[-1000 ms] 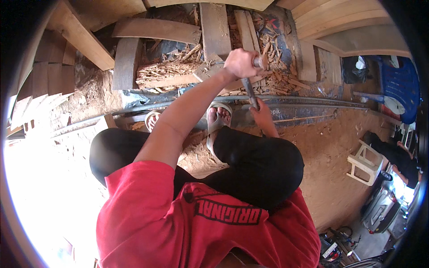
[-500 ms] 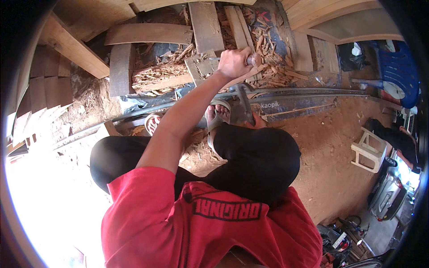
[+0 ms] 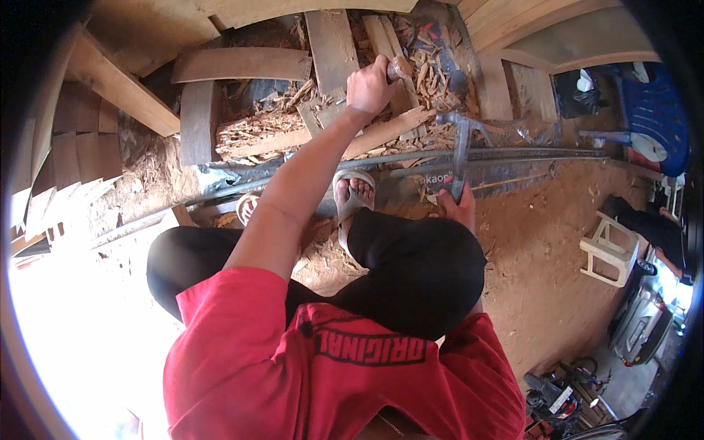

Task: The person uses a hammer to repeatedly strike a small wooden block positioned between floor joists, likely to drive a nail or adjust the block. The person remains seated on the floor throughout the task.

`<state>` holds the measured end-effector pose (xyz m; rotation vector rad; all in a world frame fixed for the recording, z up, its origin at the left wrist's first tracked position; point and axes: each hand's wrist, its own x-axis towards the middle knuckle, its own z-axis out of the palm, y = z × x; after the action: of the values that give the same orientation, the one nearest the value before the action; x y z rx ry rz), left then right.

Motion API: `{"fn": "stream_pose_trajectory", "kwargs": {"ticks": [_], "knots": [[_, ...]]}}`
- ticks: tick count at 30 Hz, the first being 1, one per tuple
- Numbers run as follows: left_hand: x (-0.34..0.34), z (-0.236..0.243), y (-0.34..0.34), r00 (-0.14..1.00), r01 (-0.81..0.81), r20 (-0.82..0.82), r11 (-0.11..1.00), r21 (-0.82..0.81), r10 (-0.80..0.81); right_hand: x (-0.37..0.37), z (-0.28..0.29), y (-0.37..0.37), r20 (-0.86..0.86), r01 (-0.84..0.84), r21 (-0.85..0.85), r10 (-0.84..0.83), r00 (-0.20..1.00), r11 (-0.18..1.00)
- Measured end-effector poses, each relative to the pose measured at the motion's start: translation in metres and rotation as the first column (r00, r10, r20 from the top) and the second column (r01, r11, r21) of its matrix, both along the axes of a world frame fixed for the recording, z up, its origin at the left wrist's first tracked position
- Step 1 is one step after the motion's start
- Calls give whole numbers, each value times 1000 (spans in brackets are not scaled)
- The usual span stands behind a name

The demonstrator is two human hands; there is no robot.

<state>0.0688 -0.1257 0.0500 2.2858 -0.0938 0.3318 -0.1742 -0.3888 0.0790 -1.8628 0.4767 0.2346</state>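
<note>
My left hand (image 3: 369, 89) is wrapped round the wooden handle of a chisel (image 3: 399, 68), whose butt sticks out on the right. A bit of its metal shaft shows on the hand's left side, over a worn wood piece (image 3: 312, 119); the tip's contact with the wood cannot be made out. Beyond my right knee, my right hand (image 3: 460, 208) grips a claw hammer (image 3: 461, 154) by its handle. The hammer's head points away from me, to the right of a loose wooden strip (image 3: 389, 134) and apart from the chisel.
Wood chips (image 3: 433, 70) and planks (image 3: 331, 51) cover the far ground. A metal pipe (image 3: 411, 155) runs crosswise before my sandalled feet (image 3: 355, 192). Stacked boards (image 3: 81, 158) stand left. A cream stool (image 3: 610, 249), a blue chair (image 3: 656, 110) and another person (image 3: 653, 227) are at right.
My right hand has come out from behind my knee, and the hammer has swung rightward, away from the chisel. My left hand with the chisel has shifted slightly away and left.
</note>
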Motion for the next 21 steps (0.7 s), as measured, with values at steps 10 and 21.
{"fn": "stream_pose_trajectory", "kwargs": {"ticks": [10,21], "knots": [[2,-11,-9,994,110,-22,989,95,-109,94,90,15,295,135,359,-250,922,923],[-7,-22,-5,984,174,6,978,116,-176,108,68,3,254,99,419,-221,941,902]]}}
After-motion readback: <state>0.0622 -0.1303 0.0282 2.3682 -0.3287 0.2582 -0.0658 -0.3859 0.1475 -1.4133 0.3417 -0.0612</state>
